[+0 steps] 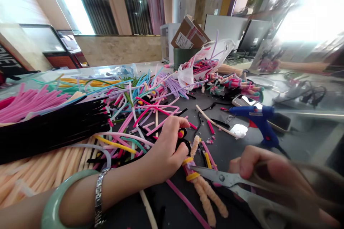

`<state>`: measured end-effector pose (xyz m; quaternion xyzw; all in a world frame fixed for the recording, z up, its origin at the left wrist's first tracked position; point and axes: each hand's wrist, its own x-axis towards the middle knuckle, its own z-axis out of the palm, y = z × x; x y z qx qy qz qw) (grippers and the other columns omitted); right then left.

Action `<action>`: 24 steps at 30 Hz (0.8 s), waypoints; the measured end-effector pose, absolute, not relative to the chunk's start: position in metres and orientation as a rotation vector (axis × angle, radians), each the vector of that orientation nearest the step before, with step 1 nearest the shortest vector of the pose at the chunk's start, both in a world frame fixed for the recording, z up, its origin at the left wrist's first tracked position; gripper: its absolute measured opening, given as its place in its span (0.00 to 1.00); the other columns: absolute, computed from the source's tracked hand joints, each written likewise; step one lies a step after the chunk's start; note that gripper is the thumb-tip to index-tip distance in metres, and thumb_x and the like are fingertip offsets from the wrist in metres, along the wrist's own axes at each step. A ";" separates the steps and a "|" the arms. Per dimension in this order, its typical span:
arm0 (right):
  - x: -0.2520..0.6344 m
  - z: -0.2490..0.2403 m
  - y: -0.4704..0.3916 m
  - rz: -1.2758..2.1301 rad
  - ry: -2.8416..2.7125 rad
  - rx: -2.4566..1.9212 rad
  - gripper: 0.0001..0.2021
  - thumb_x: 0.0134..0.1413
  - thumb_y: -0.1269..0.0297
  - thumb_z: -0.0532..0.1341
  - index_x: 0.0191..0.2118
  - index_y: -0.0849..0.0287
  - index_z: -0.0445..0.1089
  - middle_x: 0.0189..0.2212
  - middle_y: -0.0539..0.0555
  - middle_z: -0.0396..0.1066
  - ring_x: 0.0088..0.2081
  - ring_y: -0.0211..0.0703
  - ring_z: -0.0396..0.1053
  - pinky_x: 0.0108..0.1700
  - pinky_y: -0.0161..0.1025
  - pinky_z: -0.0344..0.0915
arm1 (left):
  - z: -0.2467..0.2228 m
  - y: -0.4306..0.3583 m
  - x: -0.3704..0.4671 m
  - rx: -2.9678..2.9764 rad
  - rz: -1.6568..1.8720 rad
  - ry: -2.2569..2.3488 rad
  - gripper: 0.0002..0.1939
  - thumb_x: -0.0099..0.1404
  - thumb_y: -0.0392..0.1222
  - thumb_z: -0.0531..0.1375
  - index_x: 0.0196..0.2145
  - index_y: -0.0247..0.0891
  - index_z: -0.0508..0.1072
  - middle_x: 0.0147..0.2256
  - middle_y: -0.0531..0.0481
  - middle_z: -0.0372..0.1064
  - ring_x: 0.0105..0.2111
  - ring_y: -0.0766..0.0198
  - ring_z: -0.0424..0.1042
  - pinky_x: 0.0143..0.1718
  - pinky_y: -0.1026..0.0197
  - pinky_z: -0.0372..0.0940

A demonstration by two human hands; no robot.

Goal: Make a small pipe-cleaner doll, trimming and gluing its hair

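My left hand [168,150] pinches the dark head end of a small pipe-cleaner doll [205,193]. Its peach arm and two peach legs stick out, and yellow bands cross its pink and lilac body. The fingers hide part of the head, where a red and yellow bit shows. In my right hand [266,168], blurred at lower right, is a pair of scissors [221,178]. The blade tips reach the doll's body between the yellow bands. From this angle I cannot tell whether the tips press on it or lie just above.
Black pipe cleaners [53,128] and a peach bundle [51,182] lie at left, with loose coloured stems beyond. A blue glue gun [255,114] rests by a phone [245,101] at right. Behind are finished-looking dolls [242,82], a plastic bag [225,48] and a cardboard box [185,34].
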<state>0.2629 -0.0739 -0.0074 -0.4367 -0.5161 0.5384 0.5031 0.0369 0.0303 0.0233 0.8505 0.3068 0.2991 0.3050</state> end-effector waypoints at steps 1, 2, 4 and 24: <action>0.263 -0.007 -0.075 1.310 -1.250 -1.052 0.26 0.52 0.35 0.48 0.29 0.52 0.70 0.20 0.54 0.66 0.20 0.46 0.60 0.21 0.39 0.55 | 0.024 0.030 0.037 2.256 0.794 0.818 0.18 0.58 0.27 0.49 0.45 0.41 0.55 0.45 0.46 0.57 0.49 0.56 0.59 0.48 0.52 0.60; 0.263 -0.006 -0.075 1.319 -1.245 -1.027 0.26 0.52 0.36 0.48 0.29 0.52 0.71 0.22 0.54 0.66 0.21 0.46 0.61 0.21 0.39 0.55 | 0.024 0.030 0.037 2.260 0.793 0.824 0.18 0.58 0.27 0.50 0.45 0.41 0.55 0.45 0.46 0.56 0.49 0.56 0.59 0.48 0.52 0.59; 0.263 -0.004 -0.075 1.344 -1.234 -0.923 0.24 0.54 0.38 0.49 0.30 0.51 0.72 0.22 0.54 0.68 0.22 0.47 0.63 0.22 0.40 0.56 | 0.025 0.030 0.037 2.259 0.791 0.831 0.18 0.58 0.28 0.50 0.45 0.40 0.56 0.45 0.46 0.56 0.49 0.56 0.58 0.50 0.52 0.58; 0.262 -0.003 -0.070 1.409 -1.215 -0.831 0.21 0.58 0.44 0.50 0.31 0.50 0.73 0.20 0.53 0.70 0.21 0.46 0.63 0.24 0.40 0.56 | 0.025 0.030 0.037 2.239 0.781 0.811 0.18 0.58 0.27 0.50 0.45 0.41 0.56 0.46 0.45 0.56 0.50 0.54 0.58 0.49 0.51 0.59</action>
